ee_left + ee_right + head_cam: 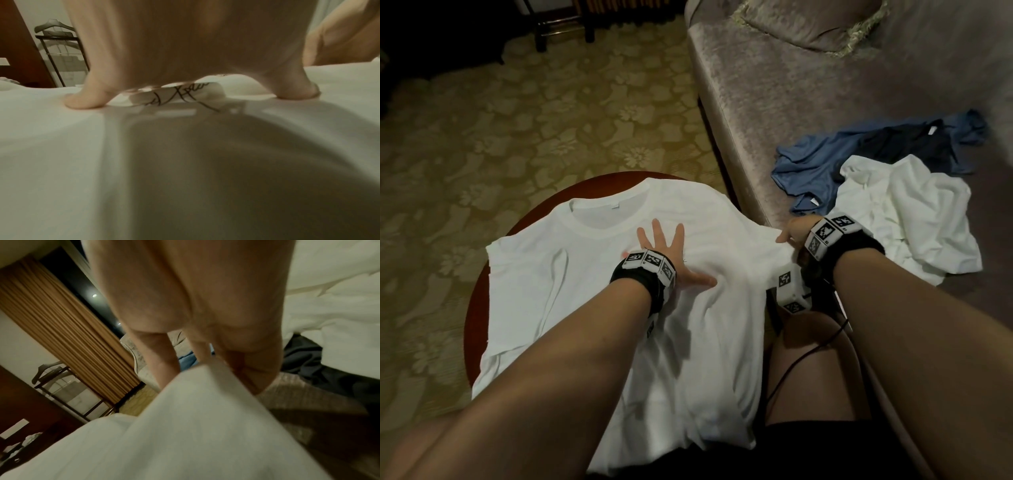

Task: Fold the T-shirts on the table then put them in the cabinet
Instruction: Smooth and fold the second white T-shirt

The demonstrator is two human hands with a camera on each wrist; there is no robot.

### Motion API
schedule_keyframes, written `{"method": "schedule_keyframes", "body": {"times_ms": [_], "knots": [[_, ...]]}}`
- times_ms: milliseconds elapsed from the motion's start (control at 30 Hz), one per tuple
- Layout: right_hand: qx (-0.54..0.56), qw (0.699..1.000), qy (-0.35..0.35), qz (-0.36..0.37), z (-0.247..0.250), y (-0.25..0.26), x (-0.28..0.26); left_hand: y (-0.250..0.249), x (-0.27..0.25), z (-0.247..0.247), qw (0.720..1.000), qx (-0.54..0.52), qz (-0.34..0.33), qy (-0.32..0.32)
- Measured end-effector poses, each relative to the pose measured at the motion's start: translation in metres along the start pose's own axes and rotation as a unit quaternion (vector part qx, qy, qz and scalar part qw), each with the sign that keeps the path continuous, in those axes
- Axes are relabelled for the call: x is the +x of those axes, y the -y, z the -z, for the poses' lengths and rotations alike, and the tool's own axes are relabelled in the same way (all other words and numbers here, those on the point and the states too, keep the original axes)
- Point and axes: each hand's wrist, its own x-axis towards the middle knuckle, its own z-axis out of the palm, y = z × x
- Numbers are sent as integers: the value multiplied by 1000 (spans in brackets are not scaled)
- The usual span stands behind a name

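Observation:
A white T-shirt (592, 308) lies spread over a small round red table (474, 308), collar at the far side. My left hand (667, 246) lies flat on the shirt's chest with fingers spread; in the left wrist view the palm (185, 40) presses the white cloth (61, 146). My right hand (792, 234) pinches the shirt's right sleeve off the table's right edge. In the right wrist view the fingers (162, 363) hold a fold of the white fabric (185, 426).
A grey sofa (774, 85) runs along the right, bearing a cushion (815, 24) and a heap of a blue shirt (811, 161), a dark shirt (914, 144) and a white shirt (907, 212). Patterned carpet (517, 120) lies to the left.

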Motion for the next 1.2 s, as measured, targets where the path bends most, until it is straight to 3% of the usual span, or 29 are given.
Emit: {"method": "schedule_keyframes", "body": {"times_ms": [67, 133, 200, 233, 333, 367, 433, 533, 633, 733, 800, 900, 967, 1033, 1133, 1200], "knots": [[-23, 999, -25, -13, 6, 4, -5, 0, 2, 1, 1000, -1, 1, 3], [30, 994, -88, 64, 8, 17, -1, 0, 4, 2, 1000, 1, 0, 10], [122, 974, -109, 156, -3, 32, -14, 0, 4, 3, 1000, 2, 1, 20], [161, 964, -89, 194, -13, 43, -24, -1, 3, 3, 1000, 6, 2, 21], [238, 940, 101, 221, -37, 76, -56, 3, 10, 4, 1000, 7, 7, -4], [239, 940, 108, 217, -41, 82, -60, 5, 9, 8, 1000, -6, 10, -11], [233, 946, 46, 222, -42, 85, -57, 12, 1, 17, 997, -62, 7, -36], [134, 968, -42, 207, -46, 74, -45, 23, -7, 23, 984, -151, 0, -97], [-17, 979, -8, 204, -60, 61, -39, 20, -12, 25, 971, -184, -28, -148], [-59, 978, 39, 199, -74, 54, -33, 9, -8, 21, 986, -92, -89, -108], [-133, 969, 42, 206, -80, 55, -29, 8, 0, 13, 995, -11, -84, -49], [-265, 940, -4, 213, -84, 57, -23, 14, 10, 2, 999, 6, -51, 4], [-358, 906, -20, 226, -88, 56, -17, 16, 6, 1, 998, 7, -56, 3], [-415, 885, 13, 212, -96, 53, -9, 17, 6, 4, 998, 7, -62, 5], [-452, 872, 27, 185, -103, 49, -2, 21, 0, 19, 997, -17, -79, 8], [-451, 873, 22, 184, -103, 51, -1, 30, -8, 27, 993, -68, -92, -28]]}}
